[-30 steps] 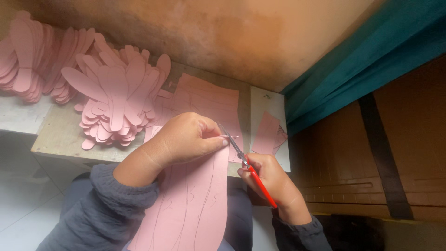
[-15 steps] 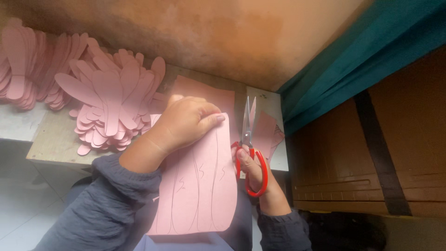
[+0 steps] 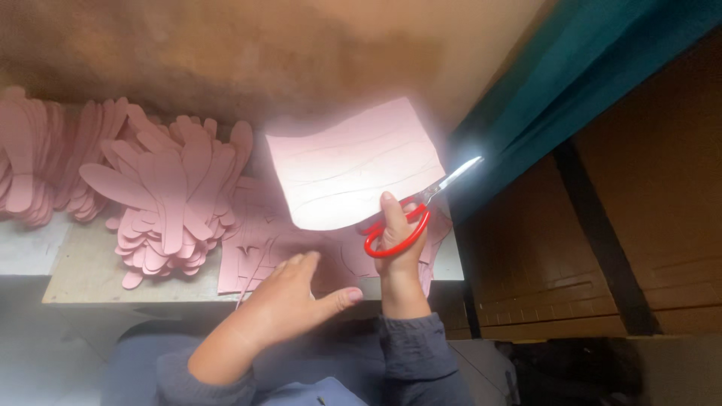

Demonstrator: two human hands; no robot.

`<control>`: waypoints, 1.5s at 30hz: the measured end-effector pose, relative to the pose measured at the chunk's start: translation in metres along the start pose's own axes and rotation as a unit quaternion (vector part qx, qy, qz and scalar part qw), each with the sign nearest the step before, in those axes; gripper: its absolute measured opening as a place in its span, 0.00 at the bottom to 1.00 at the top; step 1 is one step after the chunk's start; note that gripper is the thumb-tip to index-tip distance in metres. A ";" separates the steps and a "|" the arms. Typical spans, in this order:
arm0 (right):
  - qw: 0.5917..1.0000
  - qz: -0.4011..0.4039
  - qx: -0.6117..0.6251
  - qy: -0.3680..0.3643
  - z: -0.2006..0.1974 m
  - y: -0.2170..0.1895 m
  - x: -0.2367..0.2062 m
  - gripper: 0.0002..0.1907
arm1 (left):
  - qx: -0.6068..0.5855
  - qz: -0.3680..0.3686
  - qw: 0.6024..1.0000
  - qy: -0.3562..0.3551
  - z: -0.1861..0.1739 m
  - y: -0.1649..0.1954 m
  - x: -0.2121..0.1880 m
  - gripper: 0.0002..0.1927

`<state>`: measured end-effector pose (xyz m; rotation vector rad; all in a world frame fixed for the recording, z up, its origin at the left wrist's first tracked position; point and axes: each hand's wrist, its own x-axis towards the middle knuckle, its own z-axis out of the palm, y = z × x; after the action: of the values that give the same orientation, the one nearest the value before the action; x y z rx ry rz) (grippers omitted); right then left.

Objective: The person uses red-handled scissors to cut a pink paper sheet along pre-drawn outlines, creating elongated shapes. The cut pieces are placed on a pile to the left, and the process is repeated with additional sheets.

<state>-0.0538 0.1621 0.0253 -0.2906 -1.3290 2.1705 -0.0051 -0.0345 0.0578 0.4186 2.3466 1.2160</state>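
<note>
Pink sheet (image 3: pixel 353 169) with drawn outlines sat raised at frame centre, pinched in my right hand (image 3: pixel 397 229), whose grip also held red scissors (image 3: pixel 410 218). My left hand (image 3: pixel 289 297), fingers apart, hovered over the worktop (image 3: pixel 83 274). Pink cutouts (image 3: pixel 165 199) lay stacked upper left.

A: What colours showed near the right hand (image 3: pixel 397 234)?
B: The scissors (image 3: pixel 410 218) had red handles and silvery blades, and the sheet (image 3: pixel 353 165) it held was pale pink with thin, darker curved lines drawn across it.

A: And at nine o'clock from that?
B: The cut-out shapes (image 3: pixel 162 203) were a deeper, plain pink, lying on a pale grey-beige worktop (image 3: pixel 83 274). The sleeves (image 3: pixel 417 353) were grey-blue, and the curtain (image 3: pixel 587 83) at two o'clock was teal.
</note>
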 end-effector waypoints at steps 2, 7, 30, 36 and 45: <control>0.999 0.028 -0.019 -0.037 0.010 -0.001 -0.018 0.05 | -0.232 0.008 0.971 0.058 0.003 -0.014 0.014 0.35; 0.994 0.067 0.035 -0.078 0.021 0.000 -0.056 0.04 | -0.557 0.191 0.773 0.236 0.005 -0.023 0.017 0.25; 0.915 0.056 -0.176 -0.359 0.008 -0.089 -0.092 0.15 | -0.771 0.101 0.629 0.015 0.000 0.004 -0.024 0.23; 0.883 0.193 -0.106 -0.414 0.020 -0.082 -0.121 0.11 | -0.785 0.052 0.617 0.021 0.014 0.010 -0.025 0.34; 0.836 0.304 -0.159 -0.428 0.018 -0.084 -0.136 0.11 | -0.565 0.032 0.802 0.193 0.015 0.003 -0.025 0.32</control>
<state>0.0780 0.0996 0.0924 0.2247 -2.3652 2.7329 0.0243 -0.0342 0.0591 -0.1957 1.4062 2.5934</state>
